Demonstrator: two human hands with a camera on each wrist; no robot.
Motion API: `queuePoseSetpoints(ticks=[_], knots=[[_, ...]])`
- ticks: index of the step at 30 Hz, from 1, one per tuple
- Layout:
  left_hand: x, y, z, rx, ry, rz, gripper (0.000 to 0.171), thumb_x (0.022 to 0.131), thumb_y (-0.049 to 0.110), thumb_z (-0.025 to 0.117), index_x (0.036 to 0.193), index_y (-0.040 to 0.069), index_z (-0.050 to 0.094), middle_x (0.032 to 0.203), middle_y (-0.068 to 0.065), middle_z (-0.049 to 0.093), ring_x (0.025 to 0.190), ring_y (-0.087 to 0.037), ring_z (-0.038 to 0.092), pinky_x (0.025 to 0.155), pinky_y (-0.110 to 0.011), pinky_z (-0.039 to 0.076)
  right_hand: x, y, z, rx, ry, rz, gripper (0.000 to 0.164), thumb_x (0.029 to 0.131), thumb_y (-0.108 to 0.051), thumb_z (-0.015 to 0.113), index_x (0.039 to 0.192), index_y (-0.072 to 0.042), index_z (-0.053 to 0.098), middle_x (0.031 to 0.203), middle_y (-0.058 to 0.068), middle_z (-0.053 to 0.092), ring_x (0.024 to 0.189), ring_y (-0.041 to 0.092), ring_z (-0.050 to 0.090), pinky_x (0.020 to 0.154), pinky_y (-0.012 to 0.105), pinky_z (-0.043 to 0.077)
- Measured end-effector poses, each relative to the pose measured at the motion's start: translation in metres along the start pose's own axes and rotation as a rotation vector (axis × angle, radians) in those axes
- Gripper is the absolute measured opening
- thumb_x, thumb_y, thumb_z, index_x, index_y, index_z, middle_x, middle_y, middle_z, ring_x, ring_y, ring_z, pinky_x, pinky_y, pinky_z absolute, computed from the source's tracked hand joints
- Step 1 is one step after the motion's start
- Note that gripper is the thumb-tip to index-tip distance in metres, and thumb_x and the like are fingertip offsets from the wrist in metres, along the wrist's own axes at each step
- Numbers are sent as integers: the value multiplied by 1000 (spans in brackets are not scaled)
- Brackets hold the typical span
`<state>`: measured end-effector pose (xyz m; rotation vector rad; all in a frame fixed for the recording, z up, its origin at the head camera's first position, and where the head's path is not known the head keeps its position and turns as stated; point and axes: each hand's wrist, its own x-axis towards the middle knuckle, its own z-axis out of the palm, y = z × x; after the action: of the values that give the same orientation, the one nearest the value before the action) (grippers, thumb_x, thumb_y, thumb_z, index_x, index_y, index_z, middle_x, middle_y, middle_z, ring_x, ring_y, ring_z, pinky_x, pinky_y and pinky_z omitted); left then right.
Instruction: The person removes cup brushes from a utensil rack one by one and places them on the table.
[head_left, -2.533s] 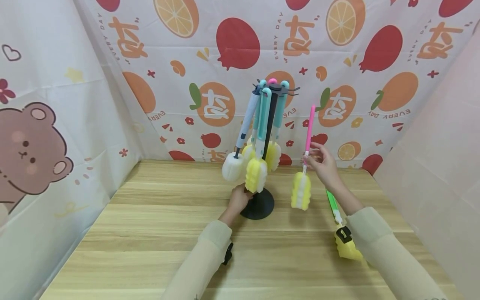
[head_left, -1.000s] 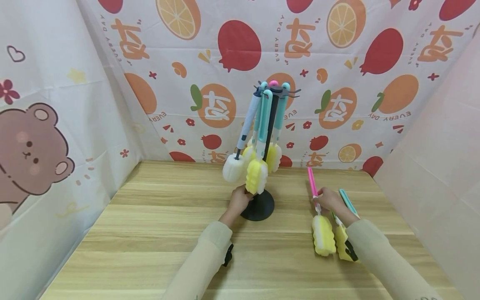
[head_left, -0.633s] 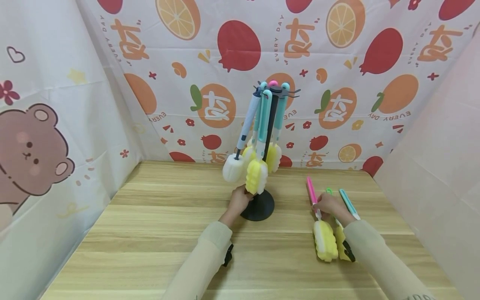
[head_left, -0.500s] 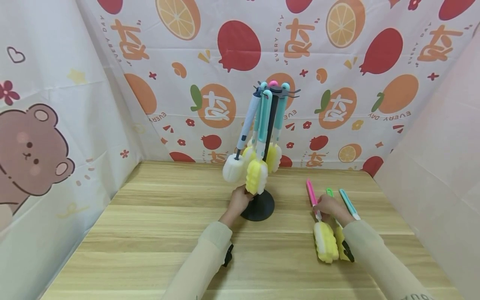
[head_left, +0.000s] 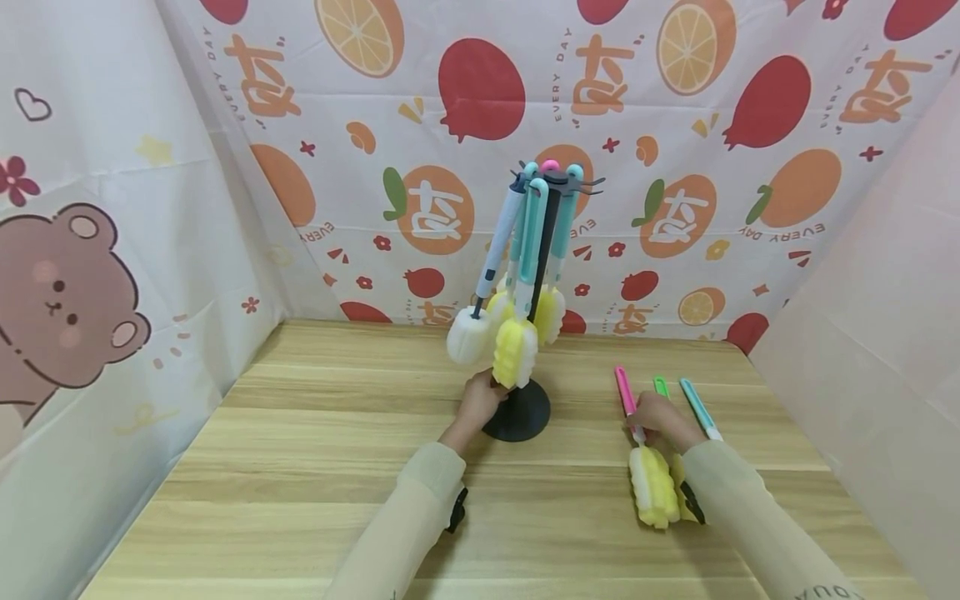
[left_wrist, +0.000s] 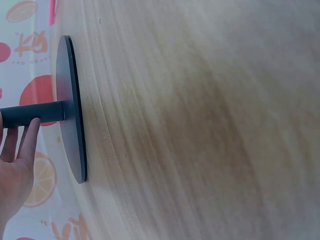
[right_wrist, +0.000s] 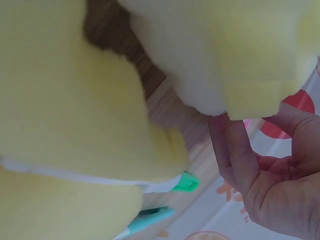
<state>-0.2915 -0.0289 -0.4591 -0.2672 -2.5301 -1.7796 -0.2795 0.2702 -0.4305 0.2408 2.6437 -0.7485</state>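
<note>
A fruit-printed cloth [head_left: 480, 92] covers the wall behind the scene, and a wood-grain table [head_left: 300, 467] spreads out in front of it. A black stand [head_left: 519, 425] stands upright near the table's middle, a round base at its foot and hooks on top. Teal brushes [head_left: 531, 242] with yellow-and-white sponge heads hang from it, along with a blue brush [head_left: 500, 242] with a white head. Right of the stand, the pink brush [head_left: 653, 492] points its sponge toward the person. Beside it lie a loose teal brush [head_left: 699, 407] and, between the two, a green brush [head_left: 661, 386], partly hidden by the right hand [head_left: 663, 419]. That hand's fingers and thumb pinch the pink brush low on its handle, while the left hand [head_left: 480, 400] has its fingers clamped on the stand's post, just above the base
</note>
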Motion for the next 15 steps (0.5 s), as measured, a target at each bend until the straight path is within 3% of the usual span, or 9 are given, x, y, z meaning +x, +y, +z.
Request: queuePoseSetpoints(ticks=[15], knots=[[0,-1,1,8,2,6,21,97,4,59,114,-6,65,111,-24,68,100,-36,68,82,-36,61,6,-3,3,-84,37,6,21,88,-4,67,90,6,48,70,13,56,50,14,56,50,21,54]])
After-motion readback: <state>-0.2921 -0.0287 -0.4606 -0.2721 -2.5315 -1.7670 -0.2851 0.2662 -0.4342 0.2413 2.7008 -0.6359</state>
